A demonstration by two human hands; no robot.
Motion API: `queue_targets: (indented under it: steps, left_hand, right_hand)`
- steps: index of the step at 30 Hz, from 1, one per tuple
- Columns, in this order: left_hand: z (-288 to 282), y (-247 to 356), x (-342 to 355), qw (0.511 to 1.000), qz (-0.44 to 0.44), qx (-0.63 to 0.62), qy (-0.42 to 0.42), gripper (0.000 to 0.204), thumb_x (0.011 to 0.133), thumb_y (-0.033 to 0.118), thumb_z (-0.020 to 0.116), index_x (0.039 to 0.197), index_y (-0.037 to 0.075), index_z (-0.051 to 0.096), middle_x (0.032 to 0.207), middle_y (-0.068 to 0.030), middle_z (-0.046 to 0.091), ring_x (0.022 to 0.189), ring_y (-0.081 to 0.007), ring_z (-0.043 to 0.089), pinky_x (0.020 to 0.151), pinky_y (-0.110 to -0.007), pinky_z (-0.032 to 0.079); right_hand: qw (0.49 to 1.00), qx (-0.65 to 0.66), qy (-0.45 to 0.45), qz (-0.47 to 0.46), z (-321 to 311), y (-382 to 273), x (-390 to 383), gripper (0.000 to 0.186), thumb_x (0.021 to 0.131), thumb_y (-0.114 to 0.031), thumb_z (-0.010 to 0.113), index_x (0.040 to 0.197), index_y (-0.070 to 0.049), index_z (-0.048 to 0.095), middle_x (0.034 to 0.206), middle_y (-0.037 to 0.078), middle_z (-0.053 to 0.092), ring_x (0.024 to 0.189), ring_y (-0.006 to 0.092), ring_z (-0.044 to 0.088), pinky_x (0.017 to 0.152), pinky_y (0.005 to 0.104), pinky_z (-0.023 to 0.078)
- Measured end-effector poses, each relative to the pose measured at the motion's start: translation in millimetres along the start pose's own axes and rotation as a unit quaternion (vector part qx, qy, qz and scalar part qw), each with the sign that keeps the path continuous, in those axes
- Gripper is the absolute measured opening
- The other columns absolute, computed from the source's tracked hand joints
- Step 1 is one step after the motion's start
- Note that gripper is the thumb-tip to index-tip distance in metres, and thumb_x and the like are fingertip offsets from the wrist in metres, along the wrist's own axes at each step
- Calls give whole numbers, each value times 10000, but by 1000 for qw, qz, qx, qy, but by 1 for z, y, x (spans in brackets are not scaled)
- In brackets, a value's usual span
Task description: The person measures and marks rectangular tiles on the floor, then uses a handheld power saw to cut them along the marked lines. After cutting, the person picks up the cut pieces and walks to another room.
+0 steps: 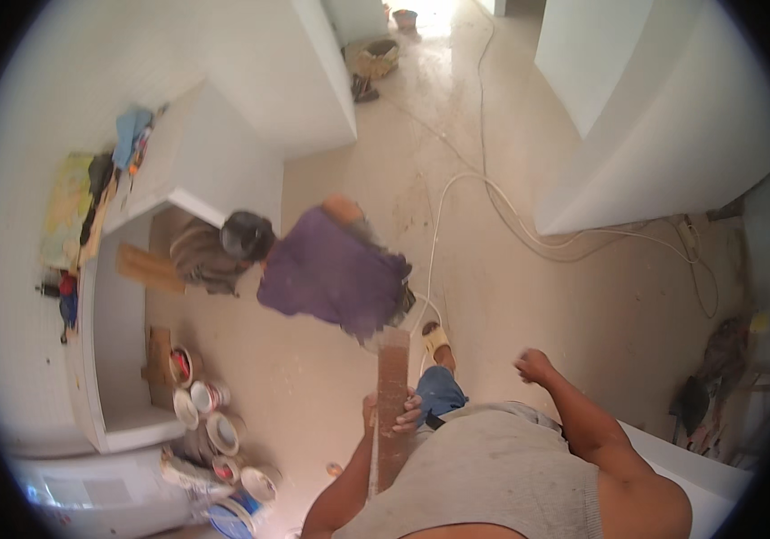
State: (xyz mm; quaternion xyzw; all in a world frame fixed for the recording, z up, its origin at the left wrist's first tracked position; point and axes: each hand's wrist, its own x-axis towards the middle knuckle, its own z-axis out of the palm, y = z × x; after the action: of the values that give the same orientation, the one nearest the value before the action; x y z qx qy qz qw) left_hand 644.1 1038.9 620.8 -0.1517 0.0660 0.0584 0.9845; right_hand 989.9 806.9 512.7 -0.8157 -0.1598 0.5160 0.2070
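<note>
A long, narrow brown board (392,386) stands along my left side, its far end pointing away from me. My left hand (410,410) is wrapped round it, with fingertips showing on its right edge. Off to the right, my right hand (531,366) is held out over the floor with its fingers curled in, and no object shows in it. Just past the board's far end, a person in a purple shirt (336,269) bends toward a low white cabinet.
Buckets and tubs (222,433) cluster at the lower left. The open white cabinet (138,440) has cloths and tools on top. A pale hose (443,193) and cables cross the floor (385,171). White walls (663,135) bound the right, with dark clutter (713,386) at lower right.
</note>
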Motion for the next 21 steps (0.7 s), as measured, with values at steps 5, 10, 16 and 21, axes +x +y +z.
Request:
queue_targets:
  steps: [5, 10, 16, 21]
  left_hand:
    - [45, 52, 95, 995, -15, -59, 83, 731, 845, 451, 643, 1309, -91, 487, 1015, -149, 488, 801, -232, 513, 672, -343, 515]
    - [81, 115, 182, 982, -88, 14, 166, 746, 861, 466, 633, 1319, -97, 463, 1002, -145, 514, 853, -230, 531, 815, -366, 517]
    - [121, 180, 342, 986, -118, 18, 112, 719, 898, 451, 640, 1330, -94, 458, 951, -86, 463, 822, -196, 491, 750, -340, 490]
    - [178, 245, 462, 996, -76, 30, 42, 721, 905, 435, 653, 1355, -92, 454, 940, -83, 446, 800, -173, 457, 697, -313, 457]
  right_hand:
    - [887, -442, -88, -104, -66, 102, 4, 279, 910, -264, 658, 809, -14, 731, 730, 181, 714, 662, 297, 720, 627, 446, 566]
    - [952, -291, 50, -86, -64, 99, 1, 248, 864, -311, 723, 928, -78, 778, 770, 155, 713, 765, 288, 721, 708, 434, 560]
    - [884, 385, 6, 265, -98, 61, 104, 282, 884, -253, 671, 1063, -51, 750, 874, 157, 742, 730, 305, 717, 678, 440, 586]
    - [962, 178, -62, 199, -272, -35, 235, 295, 904, -262, 655, 1060, -19, 718, 866, 155, 738, 686, 302, 714, 599, 425, 591]
